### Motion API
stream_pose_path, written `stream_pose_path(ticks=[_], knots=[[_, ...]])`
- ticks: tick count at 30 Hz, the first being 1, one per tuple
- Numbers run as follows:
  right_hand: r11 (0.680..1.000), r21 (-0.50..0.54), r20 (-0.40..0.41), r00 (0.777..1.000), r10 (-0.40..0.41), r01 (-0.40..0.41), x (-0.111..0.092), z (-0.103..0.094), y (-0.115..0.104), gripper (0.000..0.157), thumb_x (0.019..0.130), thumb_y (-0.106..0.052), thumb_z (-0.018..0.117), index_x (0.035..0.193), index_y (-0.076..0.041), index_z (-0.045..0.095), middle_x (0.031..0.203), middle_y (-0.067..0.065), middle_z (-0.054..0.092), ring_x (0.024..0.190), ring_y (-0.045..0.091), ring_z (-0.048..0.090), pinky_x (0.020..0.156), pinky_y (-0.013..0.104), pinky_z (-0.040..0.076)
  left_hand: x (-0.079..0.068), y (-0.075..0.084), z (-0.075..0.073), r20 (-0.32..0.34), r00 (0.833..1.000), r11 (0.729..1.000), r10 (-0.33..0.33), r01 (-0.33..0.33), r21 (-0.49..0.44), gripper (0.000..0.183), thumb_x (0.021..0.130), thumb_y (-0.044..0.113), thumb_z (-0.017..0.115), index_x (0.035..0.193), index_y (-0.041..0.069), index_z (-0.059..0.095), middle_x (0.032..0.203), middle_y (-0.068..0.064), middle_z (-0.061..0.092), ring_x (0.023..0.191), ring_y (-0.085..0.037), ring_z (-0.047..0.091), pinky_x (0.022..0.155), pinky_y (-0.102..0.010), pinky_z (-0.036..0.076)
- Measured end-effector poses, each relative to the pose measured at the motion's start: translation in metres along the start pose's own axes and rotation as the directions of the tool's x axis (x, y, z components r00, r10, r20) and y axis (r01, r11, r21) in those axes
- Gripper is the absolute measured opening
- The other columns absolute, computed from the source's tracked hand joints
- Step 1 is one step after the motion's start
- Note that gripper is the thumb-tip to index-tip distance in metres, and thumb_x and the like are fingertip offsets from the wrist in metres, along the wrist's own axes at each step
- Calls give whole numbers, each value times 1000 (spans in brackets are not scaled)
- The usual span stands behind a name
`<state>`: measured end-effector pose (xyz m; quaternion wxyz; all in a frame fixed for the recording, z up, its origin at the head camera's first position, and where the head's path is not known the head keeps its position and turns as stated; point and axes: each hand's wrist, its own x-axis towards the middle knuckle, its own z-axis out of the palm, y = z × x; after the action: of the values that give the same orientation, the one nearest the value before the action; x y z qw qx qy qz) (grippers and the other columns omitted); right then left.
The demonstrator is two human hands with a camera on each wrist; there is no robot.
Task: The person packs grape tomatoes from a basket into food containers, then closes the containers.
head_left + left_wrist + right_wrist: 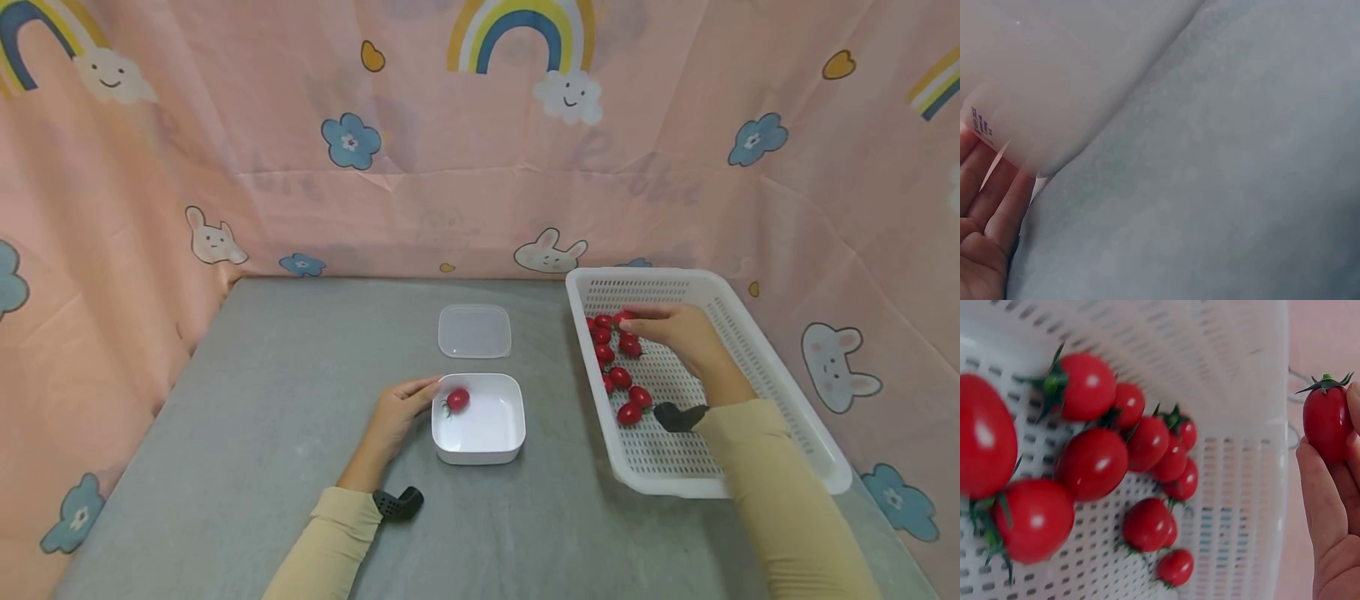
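Box (pixel 478 457) holds one tomato (pixel 458 400); left grip (pixel 394 417) touches it at ten o'clock, fingers straight. Right grip (pixel 678 332) pinches second tomato (pixel 1324 425) above basket (pixel 678 462), three o'clock from box; more tomatoes (pixel 640 397) left there. Lid (pixel 474 332) off, twelve o'clock.

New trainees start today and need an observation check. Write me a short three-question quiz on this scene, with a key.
1. True or false: exactly one loose tomato lies inside the white container.

2. Multiple choice: what do the fingers of the right hand pinch?
A) a fork
B) a stemmed tomato
C) a spoon

3. Short answer: in the head view, where does the clear lid lie?

Key:
1. True.
2. B.
3. On the gray table, just beyond the white container and apart from it.
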<state>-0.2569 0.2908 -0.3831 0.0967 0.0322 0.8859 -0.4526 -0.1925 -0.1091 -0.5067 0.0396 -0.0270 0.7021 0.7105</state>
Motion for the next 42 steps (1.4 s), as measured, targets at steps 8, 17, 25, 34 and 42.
stream_pose_path(ticks=[8,17,25,34,42], knots=[[1000,30,-2,1000,1,-1,-9,8,-27,69,91,-47,69,144,-8,51,149,20,49,140,39,42,114,65,29,1,1,1,-4,1000,1000,-5,5,2,30,93,15,69,116,-4,71,119,-15,72,100,-2,66,90,-23,53],[993,90,-15,997,-80,81,-14,23,-57,62,87,-46,74,135,-9,62,136,12,64,128,25,54,113,48,41,1,2,2,-6,1000,1000,-4,4,-13,29,92,14,69,115,-4,71,118,-16,72,100,-2,66,90,-24,54],[980,153,-11,992,-130,130,-25,40,-73,54,88,-36,76,133,-7,64,120,3,72,118,18,59,111,46,43,1,2,2,1,1000,1000,-2,2,-9,29,92,13,68,115,-4,71,119,-17,71,101,-3,66,90,-24,53],[974,180,40,989,-146,136,-37,65,-88,52,85,-37,79,127,-10,68,127,13,69,120,22,58,110,45,44,0,1,1,-1,1000,1000,4,-4,2,30,92,15,70,115,-3,72,119,-16,72,102,-3,66,90,-25,53],[970,200,78,985,-155,137,-46,85,-100,47,83,-32,81,124,-10,71,128,11,69,121,25,60,110,50,43,1,-2,0,-3,1000,1000,3,-3,-9,30,92,14,68,115,-5,71,117,-15,73,99,-1,66,88,-22,53]])
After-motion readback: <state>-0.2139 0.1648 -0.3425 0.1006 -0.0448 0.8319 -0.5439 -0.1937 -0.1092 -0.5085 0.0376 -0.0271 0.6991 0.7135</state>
